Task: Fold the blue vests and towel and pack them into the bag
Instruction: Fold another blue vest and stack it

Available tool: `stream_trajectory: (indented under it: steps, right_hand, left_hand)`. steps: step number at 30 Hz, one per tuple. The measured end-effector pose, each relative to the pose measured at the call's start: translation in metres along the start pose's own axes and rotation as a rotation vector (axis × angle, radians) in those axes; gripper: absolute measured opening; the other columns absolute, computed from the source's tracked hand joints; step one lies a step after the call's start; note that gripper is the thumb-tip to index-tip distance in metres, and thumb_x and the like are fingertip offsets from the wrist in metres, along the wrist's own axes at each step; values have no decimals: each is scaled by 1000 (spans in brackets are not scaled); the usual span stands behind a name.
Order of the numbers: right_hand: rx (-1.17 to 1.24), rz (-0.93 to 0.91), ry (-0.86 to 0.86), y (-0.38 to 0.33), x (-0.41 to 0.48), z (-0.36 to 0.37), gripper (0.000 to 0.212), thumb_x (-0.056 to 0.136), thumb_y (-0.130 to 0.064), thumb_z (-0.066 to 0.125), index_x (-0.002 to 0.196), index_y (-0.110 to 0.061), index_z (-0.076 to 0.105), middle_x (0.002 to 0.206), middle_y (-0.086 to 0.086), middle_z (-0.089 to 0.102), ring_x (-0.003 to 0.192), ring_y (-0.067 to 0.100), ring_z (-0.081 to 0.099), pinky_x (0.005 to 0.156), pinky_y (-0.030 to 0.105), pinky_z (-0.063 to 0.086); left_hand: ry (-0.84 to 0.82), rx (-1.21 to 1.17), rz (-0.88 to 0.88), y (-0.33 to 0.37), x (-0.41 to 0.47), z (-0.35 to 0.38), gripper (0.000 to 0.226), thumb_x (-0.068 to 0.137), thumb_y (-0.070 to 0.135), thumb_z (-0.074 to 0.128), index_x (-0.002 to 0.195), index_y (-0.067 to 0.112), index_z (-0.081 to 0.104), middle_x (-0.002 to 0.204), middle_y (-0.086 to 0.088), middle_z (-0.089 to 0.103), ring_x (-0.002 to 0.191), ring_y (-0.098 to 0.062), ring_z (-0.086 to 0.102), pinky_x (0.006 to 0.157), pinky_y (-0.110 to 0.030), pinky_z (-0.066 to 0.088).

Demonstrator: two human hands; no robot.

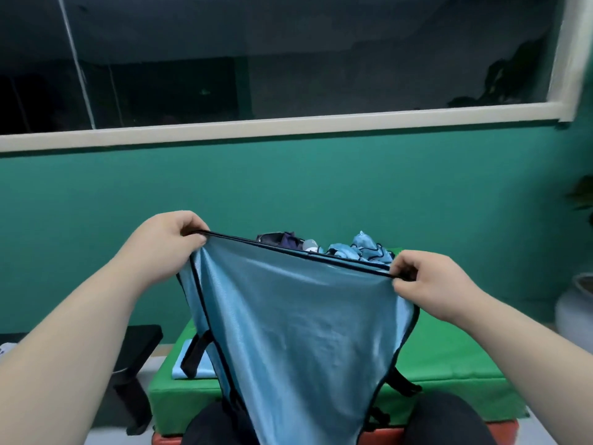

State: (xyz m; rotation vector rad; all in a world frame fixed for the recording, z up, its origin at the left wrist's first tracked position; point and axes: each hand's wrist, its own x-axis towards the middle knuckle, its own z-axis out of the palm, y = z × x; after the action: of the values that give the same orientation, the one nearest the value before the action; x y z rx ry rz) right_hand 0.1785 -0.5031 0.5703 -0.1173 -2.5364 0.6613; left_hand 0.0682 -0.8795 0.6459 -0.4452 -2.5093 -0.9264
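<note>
A light blue vest [298,319] with black trim hangs in the air in front of me, stretched by its top edge. My left hand [170,239] pinches the vest's upper left corner, and my right hand [423,284] pinches its upper right corner. The cloth drops down to my lap and hides most of the green mat [449,358] behind it. Beyond the top edge lies a crumpled heap of more blue vests [362,248]. A dark bag [279,239] shows just left of that heap. A folded blue piece [192,364] lies flat on the mat at the left.
The mat sits on a red base [417,435]. A black bench [138,354] stands to the left. A green wall with a long window runs behind. A grey pot [574,309] stands at the right edge.
</note>
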Motion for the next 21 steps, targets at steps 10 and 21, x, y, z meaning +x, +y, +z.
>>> stream_trajectory:
  steps: [10,21]
  right_hand:
    - [-34,-64,19,14,21,-38,23,88,-20,71,80,-41,65,79,-21,68,79,-11,59,64,8,40]
    - [-4,-72,-13,0,37,-70,12,84,-28,79,81,-37,71,70,-27,68,69,-13,60,64,5,41]
  left_hand:
    - [-178,139,13,-7,1,-3,20,87,14,72,79,32,70,74,19,72,80,-7,65,70,-22,46]
    - [-274,201,56,-14,10,-11,20,93,11,62,84,28,63,73,11,70,68,-15,57,71,-33,46]
